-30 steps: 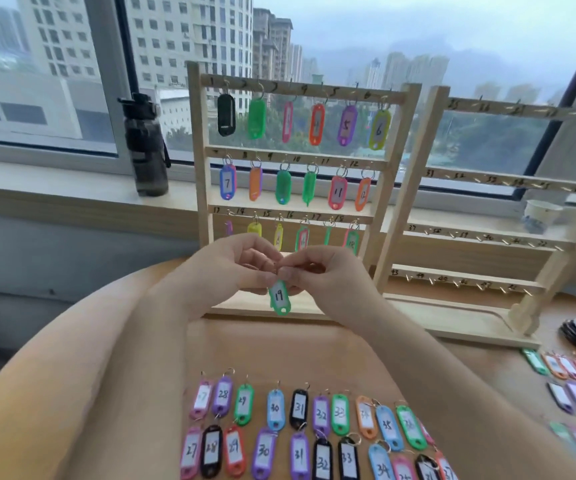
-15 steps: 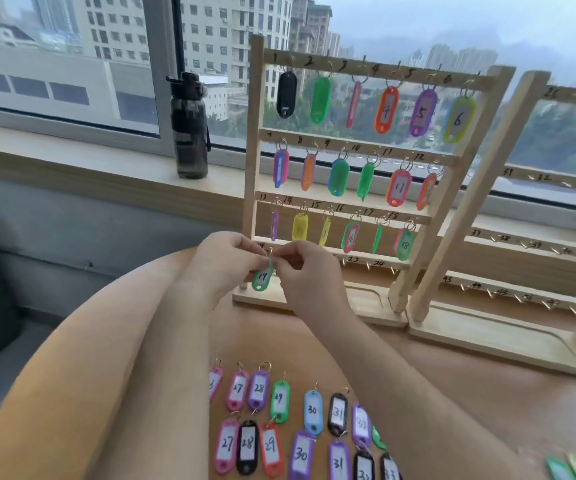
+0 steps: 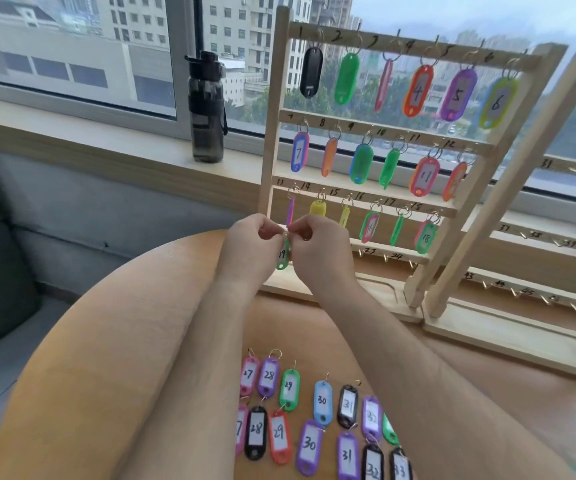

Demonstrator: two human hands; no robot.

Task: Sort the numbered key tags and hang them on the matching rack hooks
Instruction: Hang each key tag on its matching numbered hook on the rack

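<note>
Plainly, the left grip (image 3: 250, 247) and right grip (image 3: 319, 247) both pinch the ring of green tag 19 (image 3: 282, 256), which hangs long axis down just below them; the bottom rail of the rack (image 3: 271, 133) lies directly behind, at its left end.

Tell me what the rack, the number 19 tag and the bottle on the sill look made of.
Pale ladder-shaped rack: light wood, matt, seemingly unvarnished. Green oval tag marked 19: smooth glossy plastic, white label inset, probably paper. Dark tinted bottle on the sill: likely see-through plastic, since it shows light through; black cap.
</note>
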